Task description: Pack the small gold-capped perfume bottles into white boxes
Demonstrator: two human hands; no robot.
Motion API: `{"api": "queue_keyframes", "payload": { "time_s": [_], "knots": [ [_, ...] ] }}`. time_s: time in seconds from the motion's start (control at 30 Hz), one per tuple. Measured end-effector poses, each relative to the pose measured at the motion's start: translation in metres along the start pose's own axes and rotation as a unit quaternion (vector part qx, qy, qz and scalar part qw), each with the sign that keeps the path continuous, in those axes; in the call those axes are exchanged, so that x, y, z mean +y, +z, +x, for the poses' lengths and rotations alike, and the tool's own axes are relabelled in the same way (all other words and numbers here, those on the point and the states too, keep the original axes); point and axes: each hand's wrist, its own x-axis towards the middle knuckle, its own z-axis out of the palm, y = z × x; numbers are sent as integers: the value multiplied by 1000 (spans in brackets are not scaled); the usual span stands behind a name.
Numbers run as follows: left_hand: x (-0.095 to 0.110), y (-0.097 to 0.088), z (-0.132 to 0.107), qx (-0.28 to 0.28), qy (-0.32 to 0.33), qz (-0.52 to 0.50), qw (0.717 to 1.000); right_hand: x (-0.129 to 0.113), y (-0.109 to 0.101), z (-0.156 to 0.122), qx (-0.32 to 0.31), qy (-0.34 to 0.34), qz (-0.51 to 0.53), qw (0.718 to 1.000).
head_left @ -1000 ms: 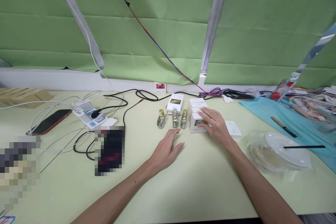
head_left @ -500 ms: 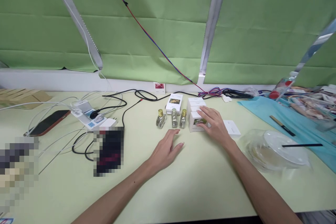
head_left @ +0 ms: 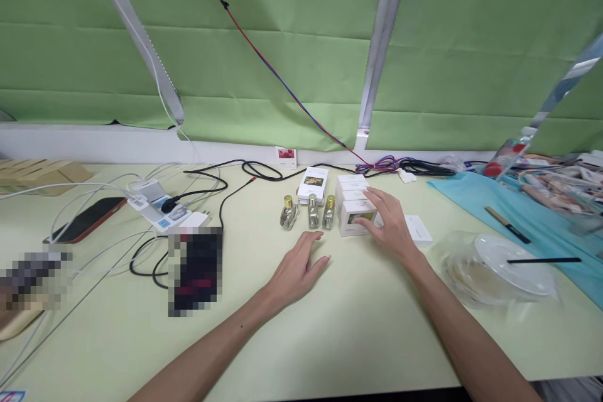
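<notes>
My left hand (head_left: 296, 267) lies on the pale table with its fingers stretched out, holding nothing. Just beyond its fingertips stand three small glass bottles, two with gold caps and a silver-capped bottle (head_left: 313, 212) between them. A white card box (head_left: 313, 185) with a dark picture lies behind the bottles. My right hand (head_left: 386, 220) is open at the right side of a row of white boxes, its thumb in front of the nearest box (head_left: 353, 218). Whether the fingers touch that box I cannot tell. Partly behind the right hand lies a flat white box (head_left: 417, 230).
On the right are a bagged bowl with a white lid (head_left: 513, 264), a knife (head_left: 506, 225) on blue cloth and a bottle (head_left: 509, 154). Leftward lie a power strip (head_left: 164, 210) with tangled cables, a phone (head_left: 87, 220) and cardboard pieces (head_left: 42, 176). Green blinds hang behind.
My right hand has shifted slightly right, its fingers coming off the top of the nearest white box. The left hand has stayed in place. The blurred thing at the far left edge looks different.
</notes>
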Motion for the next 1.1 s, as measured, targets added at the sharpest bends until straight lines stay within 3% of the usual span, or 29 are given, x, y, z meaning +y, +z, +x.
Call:
{"api": "queue_keyframes", "payload": {
  "time_s": [0.13, 0.23, 0.43, 0.63, 1.1],
  "knots": [
    [1, 0, 0, 2, -5, 1, 1000, 4, -2, 0, 125, 85, -10, 988],
    [1, 1, -1, 1, -8, 1, 1000, 12, -2, -1, 144, 174, -57, 972],
    [2, 0, 0, 0, -6, 4, 1000, 23, -1, -6, -50, 315, -114, 941],
    [4, -1, 0, -4, 4, 2, 1000, 23, 1, -8, -194, 346, -155, 905],
    [4, -1, 0, -13, -6, 8, 1000, -2, -13, 5, -319, 364, -186, 855]
  ]
}}
